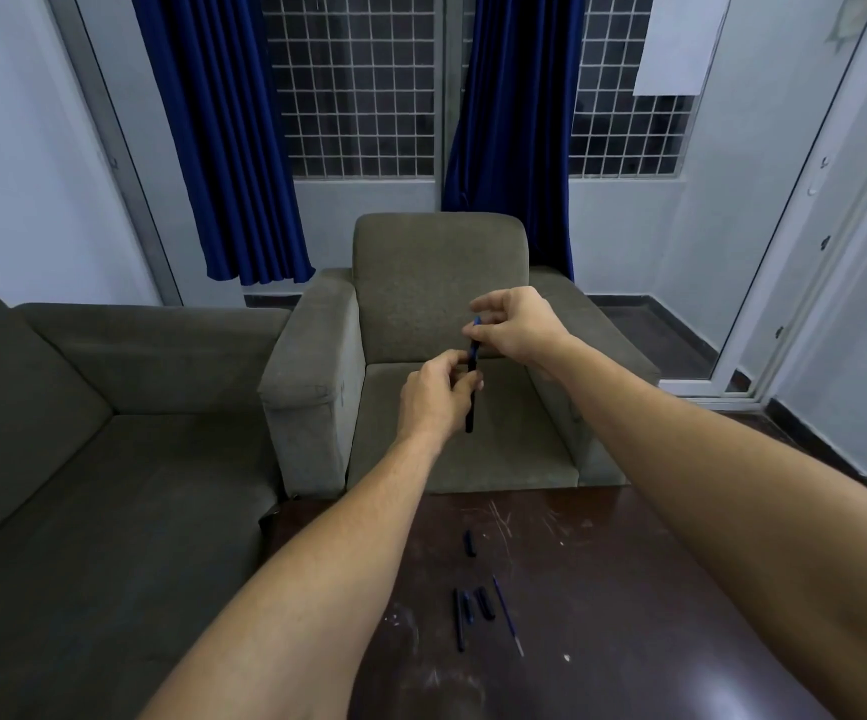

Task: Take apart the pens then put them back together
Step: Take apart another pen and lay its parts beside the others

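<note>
Both arms bare and stretched fwd, hands meeting in the air over the armchair (441, 283) seat, well beyond the counter's (628, 589) far edge. The pen (469, 415), dark blue, stands nearly upright btwn them. The left grip (434, 402) is curled round the pen's middle, thumb & fingers closed on the barrel, w/ the lower end sticking out below the hand. The right grip (517, 327) pinches the pen's top end w/ thumb & forefinger; its other fingers are lifted & loosely fanned above. Whether the top piece is seated or partly off: can't tell, too small

On the counter, dark brown wood w/ scratches & pale specks, loose pen parts lie well apart from the hands. One short dark cap (468, 543) lies alone, nearer the far edge. Further toward the near edge is a small cluster: a long dark barrel (458, 619), just beside it a short blue piece (468, 608), then a second short dark piece (484, 602), & toward the right edge a thin refill (506, 613), angled, pale tip pointing at the near edge

Beyond: grey sofa (83, 407) off the counter's left edge, blue curtains (223, 148) over a grilled window (358, 96)
</note>
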